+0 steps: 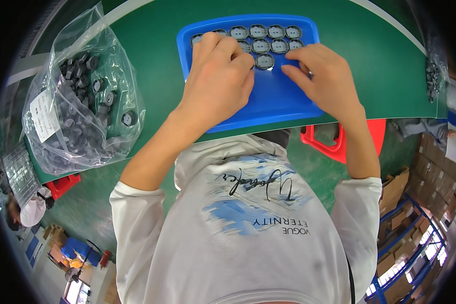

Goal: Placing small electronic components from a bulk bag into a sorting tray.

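Rounded grey parts with dark rims (258, 31) lie in rows along the far side of a blue tray (289, 101). One more such part (264, 62) sits in front of those rows, between my hands. My left hand (220, 71) is over the left of the tray, its fingers curled down among the parts; its fingertips and whatever they hold are hidden. At the tray's right side is my right hand (327, 76), thumb and forefinger apart with nothing between their tips. A small shiny bit shows by its curled fingers; I cannot tell what it is.
A clear plastic bag (129, 86) of dark round parts lies left of the tray on the green table (157, 50). Another bag of small dark parts (432, 81) is at the far right. A red stool (334, 147) stands below the table's near edge.
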`<action>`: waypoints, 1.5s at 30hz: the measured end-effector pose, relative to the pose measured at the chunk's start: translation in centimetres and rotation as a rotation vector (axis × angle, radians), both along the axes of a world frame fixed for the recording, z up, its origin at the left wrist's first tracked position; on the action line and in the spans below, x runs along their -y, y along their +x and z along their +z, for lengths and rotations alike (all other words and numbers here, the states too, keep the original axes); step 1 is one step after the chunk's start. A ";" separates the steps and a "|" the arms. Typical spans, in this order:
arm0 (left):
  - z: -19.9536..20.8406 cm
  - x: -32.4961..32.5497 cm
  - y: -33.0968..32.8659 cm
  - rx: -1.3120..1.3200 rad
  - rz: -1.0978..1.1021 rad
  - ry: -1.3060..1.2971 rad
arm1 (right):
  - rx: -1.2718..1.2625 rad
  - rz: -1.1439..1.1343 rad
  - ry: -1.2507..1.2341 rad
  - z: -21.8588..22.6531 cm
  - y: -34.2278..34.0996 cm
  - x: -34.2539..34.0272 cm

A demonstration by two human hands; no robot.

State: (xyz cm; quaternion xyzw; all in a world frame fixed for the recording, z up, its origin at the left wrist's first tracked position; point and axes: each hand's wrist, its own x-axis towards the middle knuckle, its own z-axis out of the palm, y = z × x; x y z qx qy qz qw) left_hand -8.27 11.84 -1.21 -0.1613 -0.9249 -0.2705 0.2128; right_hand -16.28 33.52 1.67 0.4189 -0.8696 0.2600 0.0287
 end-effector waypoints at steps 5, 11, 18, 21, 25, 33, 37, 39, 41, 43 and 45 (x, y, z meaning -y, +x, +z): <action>0.5 0.9 -0.7 -0.021 0.063 0.007 | -0.052 -0.002 0.142 -0.4 0.4 1.3; 1.4 1.9 -3.1 0.002 0.093 -0.142 | -0.056 0.027 0.180 -0.5 0.7 2.1; 2.8 1.3 -3.7 0.111 0.075 -0.084 | -0.040 0.023 0.167 -0.5 0.8 2.0; 2.8 1.1 -3.8 0.158 0.098 -0.086 | -0.045 0.030 0.153 -0.6 0.7 1.8; 2.0 2.0 -3.4 0.079 0.106 -0.105 | -0.052 0.029 0.163 -0.7 0.8 2.0; 2.8 3.3 0.8 0.143 0.001 -0.024 | 0.259 -0.156 -0.037 1.8 1.0 1.4; 3.7 4.0 2.6 0.234 -0.003 -0.019 | 0.817 -0.296 -0.680 1.6 -1.9 -4.5; 3.6 4.0 3.5 0.269 0.000 -0.025 | 1.126 -0.309 -1.064 0.9 -2.5 -6.7; 3.5 3.4 4.1 0.231 -0.120 -0.044 | 1.278 -0.434 -1.303 0.1 -2.7 -7.8; 3.3 3.1 4.0 0.241 -0.160 -0.051 | 1.334 -0.397 -1.319 -0.9 -2.6 -8.7; 3.0 2.7 3.8 0.249 -0.205 -0.050 | 1.385 -0.362 -1.336 -1.8 -2.6 -9.4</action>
